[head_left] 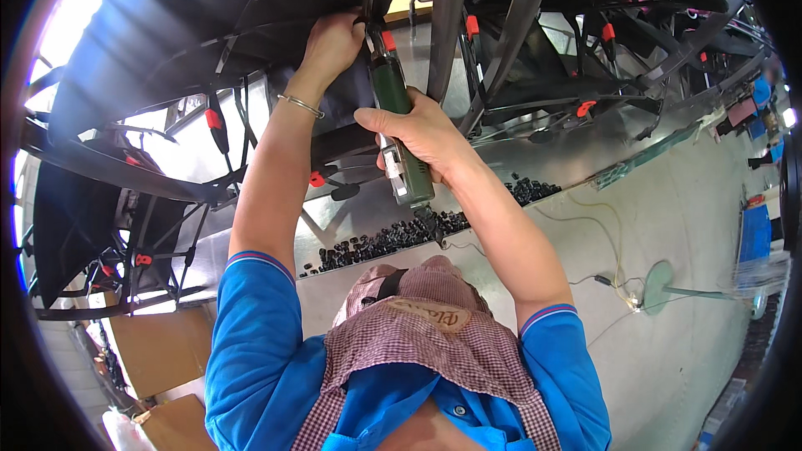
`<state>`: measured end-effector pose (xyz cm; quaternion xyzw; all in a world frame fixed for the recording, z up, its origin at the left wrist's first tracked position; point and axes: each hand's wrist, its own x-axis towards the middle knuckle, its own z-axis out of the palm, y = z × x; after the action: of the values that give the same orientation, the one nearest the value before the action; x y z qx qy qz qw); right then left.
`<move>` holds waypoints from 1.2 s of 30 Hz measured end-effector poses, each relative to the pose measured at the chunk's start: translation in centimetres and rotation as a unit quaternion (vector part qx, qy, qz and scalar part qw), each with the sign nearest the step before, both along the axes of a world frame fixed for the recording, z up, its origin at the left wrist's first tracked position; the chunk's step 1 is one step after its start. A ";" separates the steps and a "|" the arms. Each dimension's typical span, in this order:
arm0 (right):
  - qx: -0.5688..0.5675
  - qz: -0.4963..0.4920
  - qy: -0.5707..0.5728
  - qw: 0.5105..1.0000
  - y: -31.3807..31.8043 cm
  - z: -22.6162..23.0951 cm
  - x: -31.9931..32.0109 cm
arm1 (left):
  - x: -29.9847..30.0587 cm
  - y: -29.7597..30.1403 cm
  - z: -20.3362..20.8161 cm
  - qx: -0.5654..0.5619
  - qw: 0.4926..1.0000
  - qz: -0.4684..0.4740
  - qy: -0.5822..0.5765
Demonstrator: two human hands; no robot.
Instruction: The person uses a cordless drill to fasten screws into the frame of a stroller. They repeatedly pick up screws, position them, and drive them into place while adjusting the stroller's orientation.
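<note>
Two hands, both busy up at the frame. The right hand [422, 129] has its fingers wrapped all the way round the middle of a green-bodied electric screwdriver with a pale grey lower section [399, 129], a full closed grip with the thumb across the front. The tool stands nearly upright, nose at 12 o'clock where it meets the black metal folding frame with red plastic clips [501, 42], cable end at 6 o'clock pointing back at the person. The left hand [332, 42] sits just at 10 o'clock from the tool's nose, fingers curled shut over the edge of the black fabric panel [167, 42] and the frame bar there, pinning it.

Handling guess: the driver looks rigid and moderately weighty, hard smooth plastic, so mid-body is the sensible spot to hold it, right where the hand already is; further back and the nose would probably wander. The frame bars look stiff but springy at the joints, the fabric soft and floppy, so it likely needs holding close to the work point.

Further out, at 6 o'clock from the tool, a heap of small black parts [393, 238] lies on the shiny grey metal worktop [668, 200], with a thin pale cable [614, 242] trailing off at 4 o'clock. The person's blue short-sleeved shirt [251, 342] and a checked cloth [434, 334] fill the bottom edge.
</note>
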<state>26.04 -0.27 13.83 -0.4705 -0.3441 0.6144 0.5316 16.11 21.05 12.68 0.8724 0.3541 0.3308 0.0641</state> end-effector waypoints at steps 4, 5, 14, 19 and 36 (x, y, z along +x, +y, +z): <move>0.008 -0.006 -0.041 0.999 0.7 -0.2 -0.2 | 0.1 0.1 0.0 -0.016 1.000 0.005 0.009; 0.011 -0.008 -0.048 0.999 0.8 -0.2 -0.2 | 0.2 0.0 0.1 -0.015 1.000 0.002 0.006; 0.059 -0.019 -0.043 0.997 2.1 -1.2 -0.8 | -0.5 -0.1 0.0 -0.005 1.000 0.021 -0.003; 0.038 -0.005 -0.010 0.999 2.6 -0.7 -2.2 | -2.4 0.1 0.2 -0.008 1.000 0.015 -0.008; 0.044 -0.019 0.015 0.999 2.8 -1.1 -3.0 | -2.7 0.8 -1.2 0.045 0.998 0.045 -0.027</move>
<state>23.00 2.55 12.77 -0.4436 -0.3537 0.5954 0.5690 13.46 21.89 11.46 0.8485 0.3759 0.3721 0.0190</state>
